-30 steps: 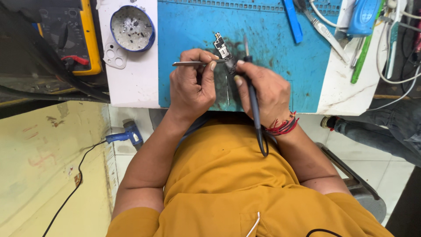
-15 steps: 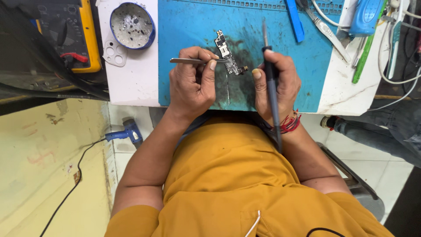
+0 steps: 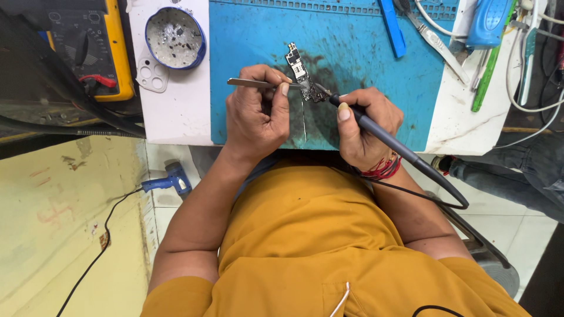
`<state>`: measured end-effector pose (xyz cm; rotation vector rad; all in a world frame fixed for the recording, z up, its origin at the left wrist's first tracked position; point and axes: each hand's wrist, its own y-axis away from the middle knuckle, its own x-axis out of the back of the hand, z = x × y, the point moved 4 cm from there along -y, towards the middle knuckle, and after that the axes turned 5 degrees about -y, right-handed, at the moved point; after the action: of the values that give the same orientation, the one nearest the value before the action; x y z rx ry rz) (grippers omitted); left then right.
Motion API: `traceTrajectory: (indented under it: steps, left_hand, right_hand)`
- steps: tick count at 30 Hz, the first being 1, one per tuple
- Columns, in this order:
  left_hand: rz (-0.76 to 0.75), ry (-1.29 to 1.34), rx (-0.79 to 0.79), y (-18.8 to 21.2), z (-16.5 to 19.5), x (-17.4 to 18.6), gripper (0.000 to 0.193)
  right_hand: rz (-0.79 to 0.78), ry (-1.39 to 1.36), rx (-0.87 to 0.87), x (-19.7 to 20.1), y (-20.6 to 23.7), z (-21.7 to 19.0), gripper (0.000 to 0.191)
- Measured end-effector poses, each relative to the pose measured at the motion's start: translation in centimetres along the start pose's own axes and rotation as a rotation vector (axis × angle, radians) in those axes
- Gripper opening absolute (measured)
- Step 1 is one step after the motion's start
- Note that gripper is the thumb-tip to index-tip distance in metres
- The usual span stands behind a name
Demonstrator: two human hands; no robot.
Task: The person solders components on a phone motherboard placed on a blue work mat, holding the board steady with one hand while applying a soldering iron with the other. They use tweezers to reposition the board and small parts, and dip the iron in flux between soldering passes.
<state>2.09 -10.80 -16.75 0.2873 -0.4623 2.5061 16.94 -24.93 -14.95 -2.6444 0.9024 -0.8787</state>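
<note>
Small circuit board (image 3: 298, 69) flat on the blue mat (image 3: 364, 88), mid-bench, just ahead of both hands; dark stained patch of mat under and around it.

Left hand (image 3: 257, 114): grip pinched on metal tweezers (image 3: 258, 83), shaft lying sideways across the fingers, tip aimed right at the board's near end. Heel of hand parked on mat, probably for steadiness, and to pin the board or a part on it.

Right hand (image 3: 364, 126): grip closed pen-style round dark soldering iron (image 3: 376, 130), tip down-left into the same spot as the tweezers tip. Cable trails back over the wrist, past the red thread band (image 3: 382, 170), off the bench edge, so clear of the work.

Both tool tips converge on the board's near end; actual contact too small to tell.

Round blue-rimmed tin (image 3: 175, 37) and yellow multimeter (image 3: 88, 47) off to the left, spare tools (image 3: 432, 38) far right: well apart from the work.

Versus half a second ago: iron then stood near upright in the right hand, tip off the board; now tilted over and brought in. Tweezers and left hand barely shifted. Board unmoved.
</note>
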Motion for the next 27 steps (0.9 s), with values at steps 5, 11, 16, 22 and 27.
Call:
traceTrajectory:
  steps: [5, 11, 16, 22, 27]
  left_hand:
    - [0.000, -0.013, -0.025, -0.09, 0.12, 0.12, 0.022]
    - [0.008, -0.014, -0.031, 0.06, 0.12, 0.00, 0.022]
    - [0.014, -0.026, -0.053, 0.00, 0.19, -0.01, 0.023]
    - [0.007, -0.022, -0.044, -0.08, 0.12, 0.02, 0.023]
    - [0.010, -0.049, -0.067, -0.13, 0.11, 0.01, 0.023]
  right_hand:
    - [-0.018, 0.015, 0.026, -0.20, -0.27, -0.39, 0.012]
    - [-0.064, 0.039, 0.029, -0.41, -0.58, -0.52, 0.009]
    - [-0.061, 0.041, 0.057, -0.49, -0.76, -0.73, 0.007]
    - [-0.057, 0.049, 0.050, -0.54, -0.81, -0.76, 0.007]
    - [-0.059, 0.062, 0.052, -0.53, -0.76, -0.72, 0.007]
